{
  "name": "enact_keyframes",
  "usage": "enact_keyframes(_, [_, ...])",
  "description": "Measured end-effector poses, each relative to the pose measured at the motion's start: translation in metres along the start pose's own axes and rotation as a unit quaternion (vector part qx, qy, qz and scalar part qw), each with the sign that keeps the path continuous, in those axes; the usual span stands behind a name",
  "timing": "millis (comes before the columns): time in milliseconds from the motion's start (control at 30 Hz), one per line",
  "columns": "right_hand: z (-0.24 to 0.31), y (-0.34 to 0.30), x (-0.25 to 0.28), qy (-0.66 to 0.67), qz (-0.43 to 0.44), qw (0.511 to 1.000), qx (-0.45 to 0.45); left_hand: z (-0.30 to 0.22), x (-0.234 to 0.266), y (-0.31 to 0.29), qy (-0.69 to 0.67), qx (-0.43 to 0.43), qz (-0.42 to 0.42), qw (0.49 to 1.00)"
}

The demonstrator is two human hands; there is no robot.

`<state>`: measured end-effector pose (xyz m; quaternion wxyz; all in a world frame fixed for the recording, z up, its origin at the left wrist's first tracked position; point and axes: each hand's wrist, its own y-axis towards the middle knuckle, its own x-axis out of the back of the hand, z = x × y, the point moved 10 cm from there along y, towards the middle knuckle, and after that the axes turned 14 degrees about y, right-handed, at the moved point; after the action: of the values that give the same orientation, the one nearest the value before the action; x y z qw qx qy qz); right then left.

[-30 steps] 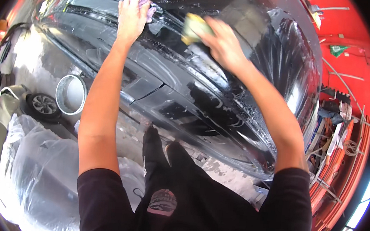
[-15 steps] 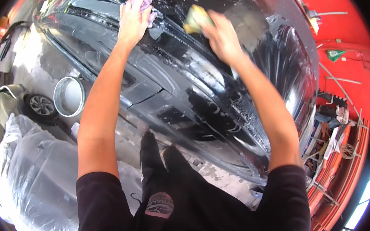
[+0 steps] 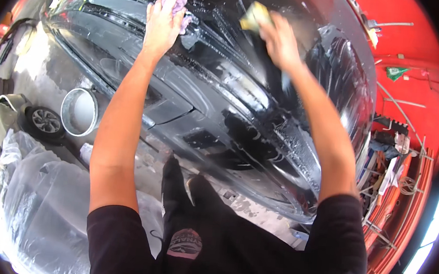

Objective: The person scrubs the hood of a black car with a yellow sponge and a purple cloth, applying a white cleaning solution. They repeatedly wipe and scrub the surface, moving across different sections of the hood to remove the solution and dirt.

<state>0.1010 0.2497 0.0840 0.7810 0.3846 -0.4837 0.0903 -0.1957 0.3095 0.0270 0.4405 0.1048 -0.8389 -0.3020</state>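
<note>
In front of me is a dark car [image 3: 174, 89], its paint wet and streaked with whitish residue. My left hand [image 3: 161, 27] is closed round a crumpled purple cloth [image 3: 180, 5] that rests against the upper bodywork. To its right, my right hand [image 3: 281, 41] grips a yellow sponge [image 3: 256, 16] against the panel, fingers on its right side. Both arms are stretched far forward over the car. Smeared, drying streaks run across the panel right of the sponge.
A whitish bucket [image 3: 79, 111] stands left of my left arm, by a car wheel [image 3: 47, 120]. Clear plastic sheeting [image 3: 54, 201] covers something at the lower left. On the right, a rack holds long orange pieces [image 3: 404, 218] before a red wall [image 3: 422, 45].
My right hand has carried the sponge a little to the right over the panel. My left hand with the cloth has stayed almost in place.
</note>
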Motion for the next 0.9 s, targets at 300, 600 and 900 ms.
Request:
enact_keyframes(300, [0.043,-0.088,0.032,-0.027,0.090,0.995,-0.038,-0.006,-0.001,-0.001,0.046,0.007,-0.023,0.999])
enact_keyframes(600, [0.069,-0.101,0.024,0.019,0.078,0.997,-0.018,0.003,0.003,-0.003,0.055,0.019,-0.004,0.998])
enact_keyframes(900, [0.082,0.013,-0.035,0.014,0.071,0.997,0.034,-0.033,0.018,0.001,-0.007,-0.013,-0.006,1.000])
